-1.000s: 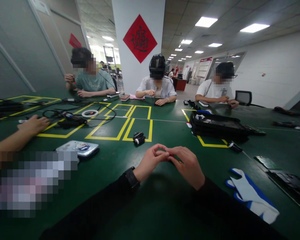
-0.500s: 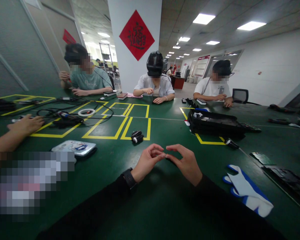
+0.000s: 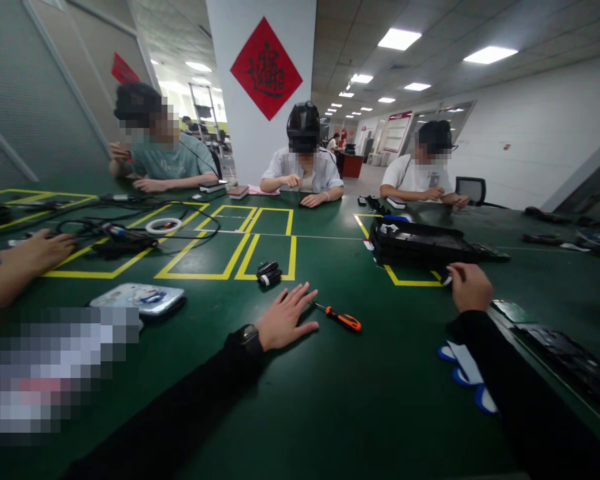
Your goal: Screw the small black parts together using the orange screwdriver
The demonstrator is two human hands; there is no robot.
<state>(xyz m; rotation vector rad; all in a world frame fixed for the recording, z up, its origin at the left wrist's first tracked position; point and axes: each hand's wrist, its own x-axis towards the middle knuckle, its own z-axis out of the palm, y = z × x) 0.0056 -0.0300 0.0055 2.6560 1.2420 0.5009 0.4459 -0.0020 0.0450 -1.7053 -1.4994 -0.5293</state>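
My left hand (image 3: 286, 319) lies palm down on the green table, fingers spread and nothing in it. Just past its fingertips is a screwdriver (image 3: 344, 319) with an orange and black handle, its shaft pointing toward that hand. My right hand (image 3: 473, 288) reaches out to the right, its fingers pinched on a small black cylinder with a white end (image 3: 447, 280), which they partly hide. Similar black cylinders (image 3: 269, 275) lie together beyond my left hand. Under my right forearm is a white and blue glove (image 3: 467, 365), partly covered by the sleeve.
A long black tray-like case (image 3: 420, 241) sits beyond my right hand, with circuit boards (image 3: 514, 311) to the right. At left are a phone (image 3: 137, 299), a tape roll (image 3: 163, 226), cables and another person's hand (image 3: 37, 255). Yellow tape marks the table; three people sit opposite.
My hands have come apart. The right one has moved right to the black cylinder; the left has opened flat on the table. The screwdriver now shows between them.
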